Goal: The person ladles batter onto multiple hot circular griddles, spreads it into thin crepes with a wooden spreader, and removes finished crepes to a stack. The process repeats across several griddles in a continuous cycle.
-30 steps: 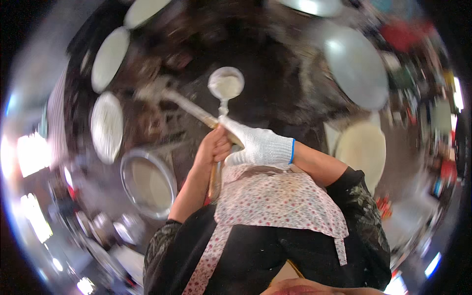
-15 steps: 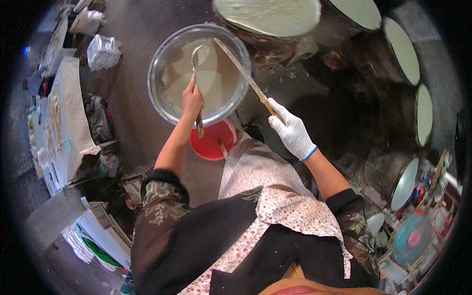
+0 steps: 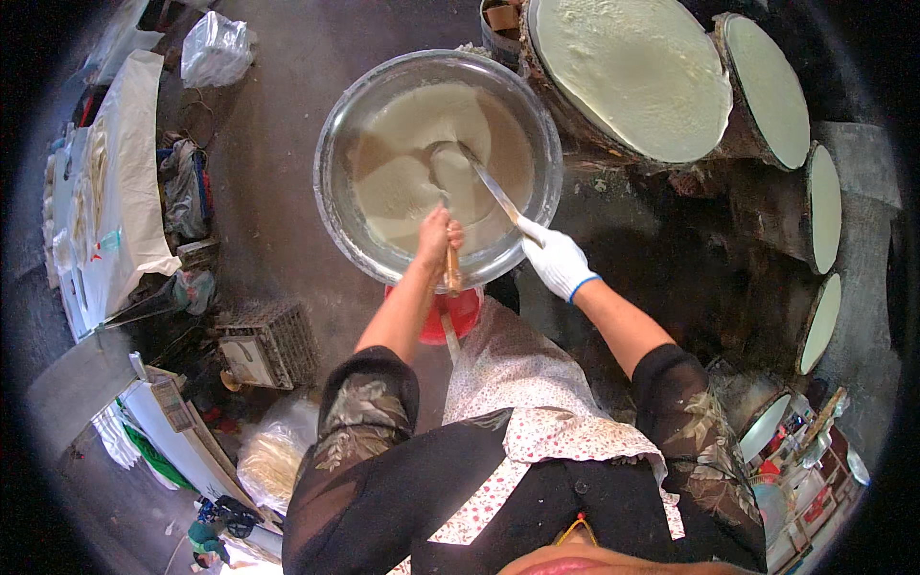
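Note:
A wide basin (image 3: 337, 163) holds pale batter (image 3: 402, 134). My bare left hand (image 3: 439, 235) is closed on a wooden-handled ladle (image 3: 451, 273), whose head is partly sunk in the batter at the middle. My right hand (image 3: 551, 257), in a white glove with a blue cuff, grips a long flat stick or blade (image 3: 492, 182) whose far end reaches into the batter beside the ladle's head. Below the basin, a red bucket (image 3: 431, 324) is partly hidden by the basin and my apron (image 3: 508, 364).
Round griddles (image 3: 628, 77) coated with pale layers curve along the right, several in a row. On the left are a cloth-covered stand (image 3: 129, 187), a wrapped bundle (image 3: 213, 48), a wire crate (image 3: 268, 345) and a plastic bag (image 3: 268, 450).
The view has swung from the griddles to the basin. My hands, together a second ago, have separated, and both tools have lowered, the ladle's head sinking into the batter.

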Demonstrator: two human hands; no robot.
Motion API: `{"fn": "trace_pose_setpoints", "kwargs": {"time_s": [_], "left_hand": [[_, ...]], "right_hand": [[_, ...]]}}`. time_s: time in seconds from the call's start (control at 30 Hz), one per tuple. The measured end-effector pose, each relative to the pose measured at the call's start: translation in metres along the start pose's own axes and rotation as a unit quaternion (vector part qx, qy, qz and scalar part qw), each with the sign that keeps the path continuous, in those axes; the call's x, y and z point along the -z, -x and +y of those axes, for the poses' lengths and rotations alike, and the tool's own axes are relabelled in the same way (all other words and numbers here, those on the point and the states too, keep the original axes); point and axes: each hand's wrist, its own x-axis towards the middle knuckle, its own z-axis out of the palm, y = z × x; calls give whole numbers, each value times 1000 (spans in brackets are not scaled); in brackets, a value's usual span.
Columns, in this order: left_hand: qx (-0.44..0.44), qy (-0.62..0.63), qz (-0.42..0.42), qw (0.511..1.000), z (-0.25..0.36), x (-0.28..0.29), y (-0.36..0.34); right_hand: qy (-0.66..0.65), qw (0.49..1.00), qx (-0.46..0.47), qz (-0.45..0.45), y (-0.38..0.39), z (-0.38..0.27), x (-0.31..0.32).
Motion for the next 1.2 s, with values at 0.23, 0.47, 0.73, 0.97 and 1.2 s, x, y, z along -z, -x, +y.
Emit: {"fn": "trace_pose_setpoints", "kwargs": {"time_s": [0.23, 0.47, 0.73, 0.97, 1.2], "left_hand": [[231, 539, -266, 765, 11, -63, 59], [149, 489, -384, 769, 71, -137, 169], [-107, -38, -110, 987, 57, -81, 171], [-174, -248, 56, 951, 21, -10, 43], [-115, -104, 113, 981, 0, 6, -18]], "right_hand": [[-23, 996, -83, -4, 68, -24, -1], [79, 985, 81, 127, 112, -89, 41], [-32, 992, 71, 97, 136, -63, 34], [10, 1000, -29, 3, 58, -20, 12], [81, 997, 9, -8, -5, -23, -27]]}}
